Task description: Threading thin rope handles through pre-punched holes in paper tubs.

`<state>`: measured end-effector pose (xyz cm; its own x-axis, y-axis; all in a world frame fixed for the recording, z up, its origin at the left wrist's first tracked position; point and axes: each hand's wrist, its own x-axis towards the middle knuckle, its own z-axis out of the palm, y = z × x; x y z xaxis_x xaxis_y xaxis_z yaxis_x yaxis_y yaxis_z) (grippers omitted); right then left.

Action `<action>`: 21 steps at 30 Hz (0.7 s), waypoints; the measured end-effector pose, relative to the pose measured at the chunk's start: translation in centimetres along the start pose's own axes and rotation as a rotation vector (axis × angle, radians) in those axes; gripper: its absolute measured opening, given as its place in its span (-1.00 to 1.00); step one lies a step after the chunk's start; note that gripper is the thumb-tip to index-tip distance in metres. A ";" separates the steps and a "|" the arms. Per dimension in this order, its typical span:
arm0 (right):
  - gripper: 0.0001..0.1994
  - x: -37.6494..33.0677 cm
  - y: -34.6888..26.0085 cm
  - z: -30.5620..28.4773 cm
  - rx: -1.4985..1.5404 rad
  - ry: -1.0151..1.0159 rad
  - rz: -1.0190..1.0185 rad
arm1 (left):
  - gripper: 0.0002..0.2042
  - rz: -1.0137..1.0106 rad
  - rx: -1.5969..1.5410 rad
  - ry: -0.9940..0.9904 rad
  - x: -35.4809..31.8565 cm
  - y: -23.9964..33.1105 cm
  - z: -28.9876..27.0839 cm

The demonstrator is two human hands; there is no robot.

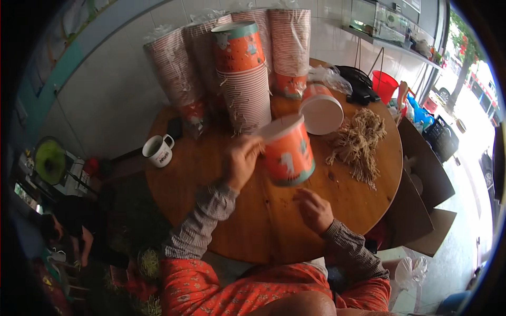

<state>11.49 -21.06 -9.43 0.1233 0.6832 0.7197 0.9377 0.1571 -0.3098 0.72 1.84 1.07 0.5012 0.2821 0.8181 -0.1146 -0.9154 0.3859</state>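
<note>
Above the middle of the round wooden table, my left hand (243,162) grips an orange paper bucket (289,151) by the left side of its rim. The bucket is tilted and slightly blurred, with a teal band at its base and a white animal picture. Below its base is my right hand (315,211), apart from it, fingers loosely bent and nothing visible in them. Another paper bucket (322,116) lies on its side behind, its white inside toward me. To its right spreads a heap of tan twine pieces (363,141). A tall stack of nested buckets (245,97) stands beyond my left hand.
More bucket stacks in clear plastic (291,47) line the wall. A white mug (159,151) and a dark phone-like object (174,127) stand at the left on the table (237,231). Open cardboard boxes (421,179) adjoin its right edge. Another person (79,226) is at far left.
</note>
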 end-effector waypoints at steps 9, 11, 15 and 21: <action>-0.83 -0.4 2.9 0.1 0.078 0.175 0.376 | -0.89 -0.348 -0.836 0.393 20.5 -7.1 -1.9; -0.85 -0.7 3.2 0.3 0.086 0.125 0.414 | -0.91 -0.332 -0.981 0.278 23.7 -10.2 -2.8; -0.86 -0.9 3.4 0.9 0.144 0.088 0.390 | -0.93 -0.627 -0.998 0.484 26.8 -16.0 -4.2; -0.86 -1.2 3.9 0.4 0.128 0.088 0.411 | -0.70 -0.884 -0.585 0.301 24.1 -17.7 -2.3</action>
<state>14.87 -20.94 -11.76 0.5100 0.6450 0.5691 0.7581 -0.0245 -0.6517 12.86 25.52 14.98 0.3860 0.9019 0.1940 -0.2468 -0.1017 0.9637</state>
